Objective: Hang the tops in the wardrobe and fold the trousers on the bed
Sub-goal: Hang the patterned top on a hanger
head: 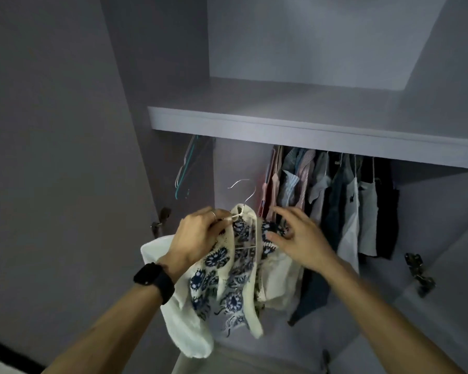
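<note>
Waiting above and past the grip, the wardrobe (308, 49) hides its rail under a shelf (281, 122). The flowery top (227, 279) hangs down below the left hand (197, 236), which pinches the hanger (245, 194) at its neck, hook pointing up. The right hand (300, 238), fingers loose, touches the top just beside.

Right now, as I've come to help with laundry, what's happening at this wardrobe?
A person is fitting a cream, blue-flowered top onto a wire hanger. The left hand grips the hanger at the collar; the right hand, fingers spread, touches the top's shoulder. The hook hangs on nothing yet; other clothes hang further right.
</note>
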Demonstrator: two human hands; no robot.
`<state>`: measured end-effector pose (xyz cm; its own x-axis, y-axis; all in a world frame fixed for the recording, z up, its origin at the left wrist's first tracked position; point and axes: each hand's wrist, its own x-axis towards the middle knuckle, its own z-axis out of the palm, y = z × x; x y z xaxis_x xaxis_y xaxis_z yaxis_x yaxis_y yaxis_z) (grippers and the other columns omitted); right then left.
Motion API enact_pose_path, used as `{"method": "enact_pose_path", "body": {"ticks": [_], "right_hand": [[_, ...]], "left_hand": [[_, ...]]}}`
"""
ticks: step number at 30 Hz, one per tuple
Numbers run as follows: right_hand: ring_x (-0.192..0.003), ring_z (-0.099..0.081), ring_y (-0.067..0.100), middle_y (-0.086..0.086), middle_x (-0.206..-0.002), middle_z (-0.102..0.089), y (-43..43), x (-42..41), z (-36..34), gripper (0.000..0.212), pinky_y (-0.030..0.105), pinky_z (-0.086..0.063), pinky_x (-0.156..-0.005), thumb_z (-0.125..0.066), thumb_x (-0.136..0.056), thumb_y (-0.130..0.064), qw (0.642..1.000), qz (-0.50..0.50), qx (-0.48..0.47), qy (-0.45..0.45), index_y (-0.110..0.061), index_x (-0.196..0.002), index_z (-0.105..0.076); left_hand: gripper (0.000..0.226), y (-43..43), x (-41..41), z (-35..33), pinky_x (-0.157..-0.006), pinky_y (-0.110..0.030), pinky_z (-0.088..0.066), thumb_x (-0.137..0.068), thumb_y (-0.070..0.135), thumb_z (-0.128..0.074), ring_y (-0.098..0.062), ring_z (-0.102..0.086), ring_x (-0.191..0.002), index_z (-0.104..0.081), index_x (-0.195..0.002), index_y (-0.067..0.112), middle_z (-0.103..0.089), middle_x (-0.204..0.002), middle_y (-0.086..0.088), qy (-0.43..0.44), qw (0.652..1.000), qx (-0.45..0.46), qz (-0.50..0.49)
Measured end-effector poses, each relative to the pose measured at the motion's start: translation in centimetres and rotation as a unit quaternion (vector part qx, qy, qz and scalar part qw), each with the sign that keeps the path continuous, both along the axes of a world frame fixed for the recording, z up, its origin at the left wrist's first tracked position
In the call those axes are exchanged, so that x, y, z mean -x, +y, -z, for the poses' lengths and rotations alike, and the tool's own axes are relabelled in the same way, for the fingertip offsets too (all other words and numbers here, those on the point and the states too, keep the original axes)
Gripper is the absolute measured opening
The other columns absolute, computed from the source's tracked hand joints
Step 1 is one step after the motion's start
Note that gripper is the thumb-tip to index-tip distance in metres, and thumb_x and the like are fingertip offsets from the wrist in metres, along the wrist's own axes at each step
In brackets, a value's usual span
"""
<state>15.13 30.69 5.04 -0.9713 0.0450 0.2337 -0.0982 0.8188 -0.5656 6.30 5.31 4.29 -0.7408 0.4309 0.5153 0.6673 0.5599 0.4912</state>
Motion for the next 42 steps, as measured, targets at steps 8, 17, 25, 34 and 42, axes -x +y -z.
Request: {"method": "enact_pose_path", "body": {"ticks": [8, 17, 25, 34, 42], "right_hand": [[-0.056, -0.054, 0.016, -0.011, -0.056, -0.048, -0.5, 3.8, -2.5, 0.024, 0.036, -0.050, -0.062, -0.062, -0.100, -0.035, 0.989, -0.051, -0.134, 0.027, -0.018, -0.084, -0.068], [-0.051, -0.053, 0.022, 0.001, -0.056, -0.059, -2.4, 3.5, -1.3, 0.027, 0.039, -0.054, -0.064, -0.061, -0.100, -0.036, 0.992, -0.020, -0.101, 0.075, -0.015, -0.093, -0.077], [-0.048, -0.051, 0.016, -0.007, -0.054, -0.053, -3.8, 3.4, -2.1, 0.023, 0.039, -0.054, -0.057, -0.062, -0.099, -0.038, 0.992, -0.032, -0.099, 0.075, -0.017, -0.099, -0.073], [-0.071, -0.068, 0.023, -0.001, -0.083, -0.075, -0.2, 1.6, -1.0, 0.033, 0.040, -0.056, -0.066, -0.060, -0.095, -0.051, 0.988, -0.023, -0.137, 0.065, -0.020, -0.104, -0.068], [-0.109, -0.062, 0.013, -0.014, -0.128, -0.063, 2.9, 0.9, -0.2, 0.048, 0.038, -0.054, -0.087, -0.058, -0.094, -0.060, 0.996, 0.011, -0.086, -0.025, -0.038, -0.136, -0.050]], "left_hand": [[0.016, -2.5, -1.7, -4.2, -0.075, -0.031, -0.059, -0.086, 0.046, -0.074, 0.001, -0.069, -0.083, -0.078, -0.098, 0.037, -0.073, -0.094, 0.023, 0.001, 0.995, -0.094, 0.022], [0.049, -3.8, -1.3, -4.6, -0.096, -0.033, -0.048, -0.088, 0.062, -0.064, -0.012, -0.053, -0.119, -0.060, -0.130, 0.038, -0.059, -0.125, 0.016, -0.044, 0.995, 0.075, -0.039], [0.024, 2.2, -0.5, -4.9, -0.078, -0.037, -0.056, -0.097, 0.045, -0.062, -0.016, -0.068, -0.089, -0.072, -0.106, 0.025, -0.072, -0.100, 0.004, -0.061, 0.997, 0.029, -0.030], [0.017, 1.5, 0.3, -3.9, -0.064, -0.032, -0.047, -0.101, 0.050, -0.050, -0.015, -0.062, -0.084, -0.060, -0.104, 0.035, -0.061, -0.099, 0.018, -0.005, 0.998, 0.064, -0.028], [0.016, 1.6, 0.0, -3.5, -0.060, -0.035, -0.047, -0.103, 0.047, -0.047, -0.020, -0.065, -0.076, -0.054, -0.101, 0.033, -0.067, -0.083, 0.013, -0.027, 0.997, 0.034, -0.070]]}}
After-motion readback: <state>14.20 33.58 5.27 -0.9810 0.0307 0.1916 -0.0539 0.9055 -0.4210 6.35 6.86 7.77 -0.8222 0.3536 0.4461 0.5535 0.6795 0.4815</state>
